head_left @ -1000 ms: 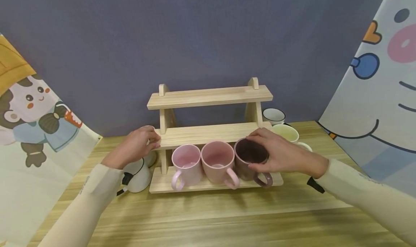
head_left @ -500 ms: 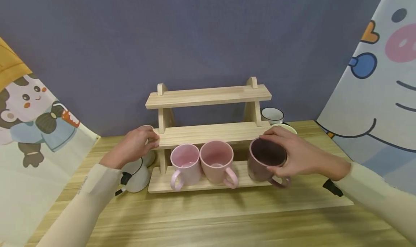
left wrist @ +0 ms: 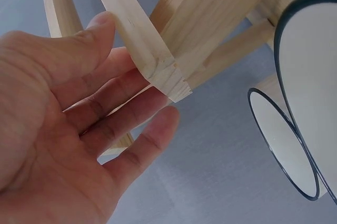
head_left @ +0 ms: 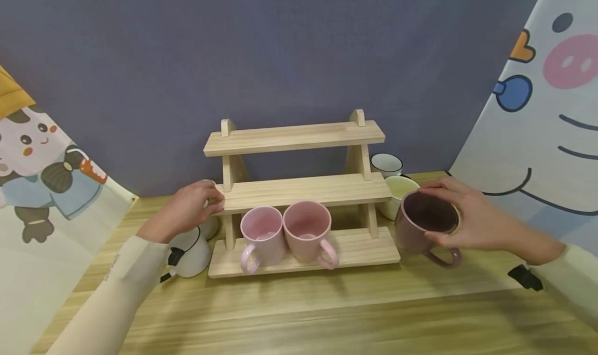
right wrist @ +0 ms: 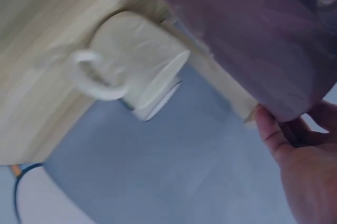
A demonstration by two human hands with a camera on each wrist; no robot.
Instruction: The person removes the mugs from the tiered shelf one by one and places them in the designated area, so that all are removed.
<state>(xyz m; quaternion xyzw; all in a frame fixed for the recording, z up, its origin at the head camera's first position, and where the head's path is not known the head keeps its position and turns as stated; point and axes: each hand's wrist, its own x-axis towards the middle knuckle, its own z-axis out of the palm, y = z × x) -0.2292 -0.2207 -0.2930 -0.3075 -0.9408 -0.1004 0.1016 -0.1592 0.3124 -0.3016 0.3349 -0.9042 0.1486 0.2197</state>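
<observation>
My right hand (head_left: 486, 222) holds a dark mauve mug (head_left: 411, 236) by its rim, the thumb on the near side and fingers on the far side. The mug is upright, off the right end of a three-tier wooden display rack (head_left: 299, 191), its handle pointing toward the front right. In the right wrist view the mug (right wrist: 258, 34) fills the upper right. My left hand (head_left: 179, 214) pinches the left end of the middle shelf; the left wrist view shows the board (left wrist: 142, 39) between thumb and fingers. A light pink mug (head_left: 268, 247) and a deeper pink mug (head_left: 306, 243) stand side by side on the bottom shelf.
Right of the rack stand a pale yellow mug (head_left: 402, 187) and, behind it, a white mug (head_left: 386, 163) with a dark rim. White dark-rimmed mugs (head_left: 193, 256) stand at the left, partly behind my arm. A grey-blue backdrop (head_left: 289, 49) rises behind the table (head_left: 289, 318).
The mauve mug has left the right end of the bottom shelf and moved right in my right hand, past the rack's end. My left hand keeps its grip on the shelf.
</observation>
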